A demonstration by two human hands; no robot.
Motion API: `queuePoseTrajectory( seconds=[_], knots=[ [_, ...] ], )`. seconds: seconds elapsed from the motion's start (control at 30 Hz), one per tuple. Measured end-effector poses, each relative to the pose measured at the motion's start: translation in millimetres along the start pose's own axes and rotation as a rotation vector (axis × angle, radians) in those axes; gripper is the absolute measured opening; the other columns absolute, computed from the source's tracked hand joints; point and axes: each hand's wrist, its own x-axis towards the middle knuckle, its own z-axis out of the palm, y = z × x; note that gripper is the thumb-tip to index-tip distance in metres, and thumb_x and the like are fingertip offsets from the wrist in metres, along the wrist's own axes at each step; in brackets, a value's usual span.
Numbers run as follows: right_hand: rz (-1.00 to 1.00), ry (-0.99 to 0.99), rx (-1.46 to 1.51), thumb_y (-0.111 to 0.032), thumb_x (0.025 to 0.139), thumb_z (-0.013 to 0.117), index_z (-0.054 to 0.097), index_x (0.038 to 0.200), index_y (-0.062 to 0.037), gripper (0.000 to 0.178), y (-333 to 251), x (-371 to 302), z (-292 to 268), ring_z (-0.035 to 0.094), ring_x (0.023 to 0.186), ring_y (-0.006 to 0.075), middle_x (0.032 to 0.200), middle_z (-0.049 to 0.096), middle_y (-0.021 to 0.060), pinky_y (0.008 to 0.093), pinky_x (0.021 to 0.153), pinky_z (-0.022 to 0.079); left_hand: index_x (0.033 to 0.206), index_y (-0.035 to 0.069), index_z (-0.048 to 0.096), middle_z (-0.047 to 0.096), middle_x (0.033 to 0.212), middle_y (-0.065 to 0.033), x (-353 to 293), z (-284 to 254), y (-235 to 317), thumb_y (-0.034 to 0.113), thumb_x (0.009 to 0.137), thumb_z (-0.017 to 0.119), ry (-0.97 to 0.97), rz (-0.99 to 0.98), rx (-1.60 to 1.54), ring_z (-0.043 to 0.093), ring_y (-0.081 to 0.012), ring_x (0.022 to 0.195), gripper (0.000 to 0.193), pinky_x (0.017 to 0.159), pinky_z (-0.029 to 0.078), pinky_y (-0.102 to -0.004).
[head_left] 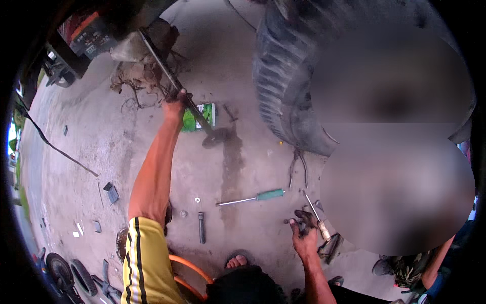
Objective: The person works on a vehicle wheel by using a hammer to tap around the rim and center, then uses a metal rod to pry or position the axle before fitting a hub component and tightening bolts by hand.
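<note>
The biggest thing was the black tyre (271, 86). To the left of the tyre, a long metal rod (163, 65) slanted over the floor (263, 218), with a flat, round end hanging low. I could not tell if that end touched the floor. The left hand (174, 107) was wrapped around the rod, so its grip was pinching it. The right hand (305, 234) was on the person's side of the tyre. Its fingers were dark and bent, and I could not tell if its grip was spread or pinching some small thing.

A green and white packet (190, 121) lay left of the tyre, partly under the rod's path. A green screwdriver (270, 194) lay lower than the tyre and a bit to its left. A pale-handled screwdriver (324, 232) was lower than the tyre too, beside the right hand. Farther left of the tyre were a dark metal bar (202, 228) and, smallest of all, a shiny nut (198, 200).

The work looked partway done. The rod was in hand, and nothing showed fixed to its round end. The screwdrivers, bar and nut lay loose, not in use. How much was left, I could not tell
</note>
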Motion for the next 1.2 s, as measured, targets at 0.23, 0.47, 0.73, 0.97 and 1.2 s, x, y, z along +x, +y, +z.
queuePoseTrajectory(
  seconds=[0.23,0.47,0.73,0.97,1.2],
  knots=[
    [-0.021,-0.173,0.283,-0.013,0.087,0.068,0.048,0.133,-0.0022,0.051,-29.8,11.9,24.3,0.062,0.104,0.0253,0.115,0.062,0.0169,0.0369,0.088,0.051,0.112,-0.003,0.059,0.066,0.095,-0.0119,-128.7,9.7,32.7,0.018,0.094,0.06,-0.078,-0.123,0.055,0.064,-0.0228,0.087,0.028,0.078,0.053,-0.0372],
    [0.187,-0.529,0.718,-0.026,0.079,0.079,0.02,0.149,-0.0068,0.093,-41.5,4.5,21.2,0.057,0.113,0.0256,0.122,0.06,0.0161,0.0372,0.097,0.046,0.116,-0.006,0.057,0.066,0.104,-0.0167,-250.6,26.0,68.3,0.023,0.093,0.061,-0.12,-0.348,-0.122,0.065,-0.026,0.1,0.037,0.089,0.053,-0.0394],
    [0.175,-0.799,0.148,-0.054,0.073,0.077,0.05,0.13,0.0015,0.084,27.0,-25.6,-125.8,0.047,0.123,0.0291,0.13,0.051,0.0207,0.0403,0.104,0.039,0.117,-0.004,0.054,0.063,0.112,-0.0161,-369.7,94.7,91.5,0.027,0.095,0.059,-0.451,-0.335,-0.305,0.062,-0.0269,0.106,0.039,0.094,0.051,-0.0425],
    [0.125,-0.473,0.206,-0.02,0.064,0.088,0.007,0.148,-0.002,0.117,7.8,-130.2,-287.7,0.035,0.135,0.0264,0.146,0.034,0.0187,0.0397,0.113,0.027,0.125,-0.005,0.053,0.061,0.119,-0.013,-440.3,156.7,144.1,0.02,0.097,0.052,-0.996,-0.36,0.26,0.058,-0.0199,0.11,0.038,0.101,0.044,-0.0351],
    [0.26,0.033,0.607,-0.021,0.069,0.083,0.01,0.14,0.0008,0.104,-10.4,-213.3,-302.5,0.043,0.121,0.0234,0.132,0.04,0.0172,0.0392,0.105,0.034,0.125,-0.005,0.053,0.062,0.117,-0.0098,-472.1,213.0,136.8,0.025,0.1,0.052,-1.389,-0.309,-0.143,0.054,-0.0158,0.109,0.039,0.099,0.043,-0.0315]
  ],
)
